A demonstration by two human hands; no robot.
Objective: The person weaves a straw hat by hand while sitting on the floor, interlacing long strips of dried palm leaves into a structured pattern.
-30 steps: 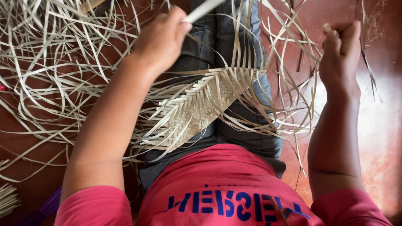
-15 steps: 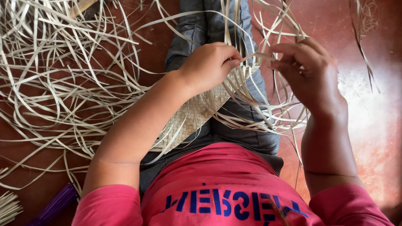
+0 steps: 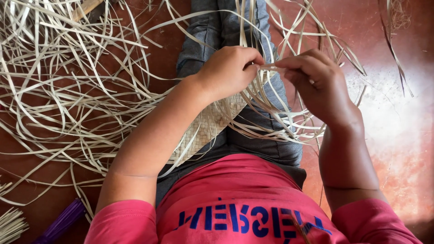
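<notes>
A small woven mat piece point(image 3: 205, 129) of pale straw strips lies across my lap on grey trousers. My left hand point(image 3: 228, 72) rests over its upper end, fingers curled and pinching a pale strip point(image 3: 271, 67). My right hand point(image 3: 316, 86) meets it from the right, fingertips closed on the same strip. Loose strip ends point(image 3: 280, 122) fan out from the mat under and around both hands. The mat's upper edge is hidden by my left hand.
A big tangle of loose pale strips point(image 3: 68, 81) covers the red-brown floor point(image 3: 398, 135) on the left. A purple bundle point(image 3: 63, 221) and a pale bundle point(image 3: 11, 226) lie at the lower left. A wooden piece point(image 3: 88, 7) shows at the top.
Both hands have come down from raised positions and drawn together over the mat's upper end, now pinching one strip between them.
</notes>
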